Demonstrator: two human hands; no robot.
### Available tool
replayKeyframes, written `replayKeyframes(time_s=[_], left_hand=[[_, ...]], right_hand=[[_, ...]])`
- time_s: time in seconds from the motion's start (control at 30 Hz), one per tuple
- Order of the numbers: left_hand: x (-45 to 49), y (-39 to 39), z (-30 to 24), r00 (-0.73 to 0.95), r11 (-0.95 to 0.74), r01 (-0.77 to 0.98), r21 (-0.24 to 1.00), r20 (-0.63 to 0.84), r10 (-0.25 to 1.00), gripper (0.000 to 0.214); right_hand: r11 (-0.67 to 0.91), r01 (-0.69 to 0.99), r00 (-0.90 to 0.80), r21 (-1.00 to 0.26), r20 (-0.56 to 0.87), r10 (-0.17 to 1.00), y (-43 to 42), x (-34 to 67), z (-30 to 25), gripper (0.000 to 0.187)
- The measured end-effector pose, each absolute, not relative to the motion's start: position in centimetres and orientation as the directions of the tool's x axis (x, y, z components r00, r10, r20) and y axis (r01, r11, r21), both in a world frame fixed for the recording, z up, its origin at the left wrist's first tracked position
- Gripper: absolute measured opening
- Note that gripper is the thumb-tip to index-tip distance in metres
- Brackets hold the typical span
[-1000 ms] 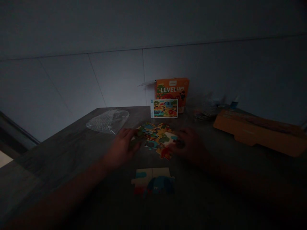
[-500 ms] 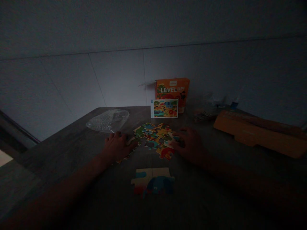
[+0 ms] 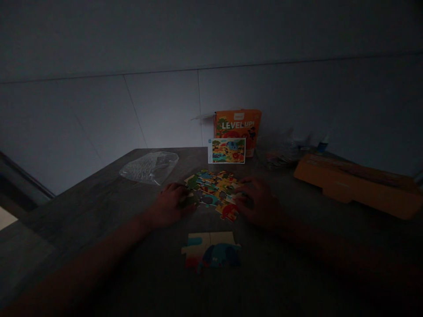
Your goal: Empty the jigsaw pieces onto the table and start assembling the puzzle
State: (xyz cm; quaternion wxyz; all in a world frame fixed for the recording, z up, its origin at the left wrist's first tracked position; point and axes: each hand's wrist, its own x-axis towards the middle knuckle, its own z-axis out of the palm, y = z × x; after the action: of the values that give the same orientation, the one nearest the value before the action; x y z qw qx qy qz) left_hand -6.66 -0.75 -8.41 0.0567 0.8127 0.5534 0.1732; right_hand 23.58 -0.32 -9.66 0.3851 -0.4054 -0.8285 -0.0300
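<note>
A pile of loose jigsaw puzzle pieces (image 3: 208, 190) lies on the table in front of me, some overlapping. At the pile's left edge rests my left hand (image 3: 172, 202), open, its thumb and fingers apart against the outer pieces. My right hand (image 3: 260, 201) is also open and cups the right edge, with its fingertips touching pieces there. Nearer to me are joined puzzle pieces (image 3: 211, 250) showing a blue elephant under a pale strip. The low light hides the detail of both hands' fingertips.
Behind the pile a picture card (image 3: 226, 151) leans on an orange "LEVEL UP!" box (image 3: 238, 121). A clear plastic bag (image 3: 150, 167) lies at the back left. To the right are an orange cardboard box part (image 3: 350, 182) and plastic wrapping (image 3: 284, 145). The wall stands behind the table (image 3: 99, 193).
My left hand has moved right, drawing the left-hand pieces in towards the pile. The right hand has stayed nearly in place. The joined elephant pieces have not moved.
</note>
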Motion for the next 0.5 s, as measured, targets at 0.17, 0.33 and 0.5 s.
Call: replayKeyframes(time_s=[0.17,0.33,0.5], left_hand=[[-5.9,-1.7,-7.7,0.361,-0.426,0.837,0.343,0.237,0.902,0.045],[-4.2,-3.9,-6.8,0.502,-0.598,0.653,0.465,0.325,0.801,0.022],[-2.0,-5.9,-6.9,0.499,-0.524,0.466,0.713,0.277,0.821,0.027]], right_hand=[[0.747,0.625,-0.455,-0.226,0.672,0.584,-0.7,23.5,-9.3,0.021],[0.843,0.523,-0.584,-0.124,0.668,0.461,-1.2,23.4,-9.1,0.036],[0.933,0.359,-0.724,0.018,0.636,0.266,-2.0,23.2,-8.5,0.056]])
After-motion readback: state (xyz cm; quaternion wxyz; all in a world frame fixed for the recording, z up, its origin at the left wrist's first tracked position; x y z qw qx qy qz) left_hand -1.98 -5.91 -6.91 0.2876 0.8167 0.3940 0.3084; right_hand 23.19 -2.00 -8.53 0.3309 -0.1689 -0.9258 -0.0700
